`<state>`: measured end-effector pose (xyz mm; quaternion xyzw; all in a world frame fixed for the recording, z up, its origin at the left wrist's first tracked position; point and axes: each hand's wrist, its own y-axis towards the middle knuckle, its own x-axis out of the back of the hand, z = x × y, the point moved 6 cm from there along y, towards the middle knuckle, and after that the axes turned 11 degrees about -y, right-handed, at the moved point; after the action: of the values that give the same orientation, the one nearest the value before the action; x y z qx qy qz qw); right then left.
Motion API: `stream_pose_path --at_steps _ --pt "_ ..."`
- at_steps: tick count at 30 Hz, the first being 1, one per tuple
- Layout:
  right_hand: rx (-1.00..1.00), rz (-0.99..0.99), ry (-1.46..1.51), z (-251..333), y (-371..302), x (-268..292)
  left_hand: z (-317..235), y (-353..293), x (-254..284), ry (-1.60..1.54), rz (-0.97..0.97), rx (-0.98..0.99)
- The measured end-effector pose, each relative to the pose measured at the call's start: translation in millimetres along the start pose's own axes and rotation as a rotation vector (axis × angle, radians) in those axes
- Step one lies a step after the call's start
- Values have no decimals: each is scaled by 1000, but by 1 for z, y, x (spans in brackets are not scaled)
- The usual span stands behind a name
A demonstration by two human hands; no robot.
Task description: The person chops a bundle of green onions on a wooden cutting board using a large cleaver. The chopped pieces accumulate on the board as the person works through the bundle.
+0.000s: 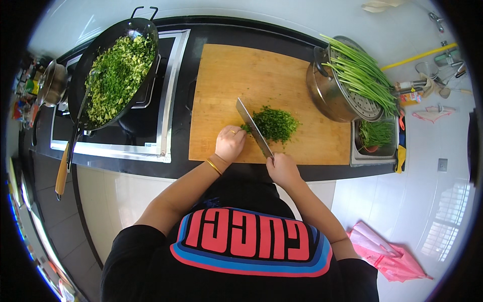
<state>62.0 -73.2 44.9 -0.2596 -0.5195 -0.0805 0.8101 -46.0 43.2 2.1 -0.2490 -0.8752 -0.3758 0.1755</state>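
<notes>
My right hand (284,169) is closed round the handle of a broad kitchen knife (257,130). The blade stands on a wooden cutting board (226,75), slanting away to the far left. Just right of the blade lies a loose heap of finely chopped chives (278,124). To the left of it, my left hand (230,144), with a ring and a gold bangle, is curled with its fingertips close to the blade. A small end of uncut chives (246,128) shows at those fingertips; the rest is hidden under the hand.
At left, a black wok (75,83) of chopped greens and yellowish bits sits on the stove (166,116); a wooden-handled spatula (62,176) leans out. At right, long chives (359,73) lie across a steamer pot (322,93). A sink (358,157) holds more greens.
</notes>
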Motion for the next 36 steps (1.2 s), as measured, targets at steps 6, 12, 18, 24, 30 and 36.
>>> stream_pose_path --at_steps 6,12,18,24,30,36 --pt "-35 34 16 -2 1 5 3 -1 -1 -29 -15 -6" --pt "4 114 -62 -1 5 0 4 -3 -1 -31 5 10" --pt "2 32 -132 18 30 -19 0 -2 -3 -38 30 -42" --pt "-8 -111 77 0 53 -18 -4 -4 -4 58 136 -136" --pt "-22 -88 192 -11 32 -5 -15 -2 3 113 154 -241" --pt "-18 5 27 0 4 7 -4 -6 2 13 138 -134"
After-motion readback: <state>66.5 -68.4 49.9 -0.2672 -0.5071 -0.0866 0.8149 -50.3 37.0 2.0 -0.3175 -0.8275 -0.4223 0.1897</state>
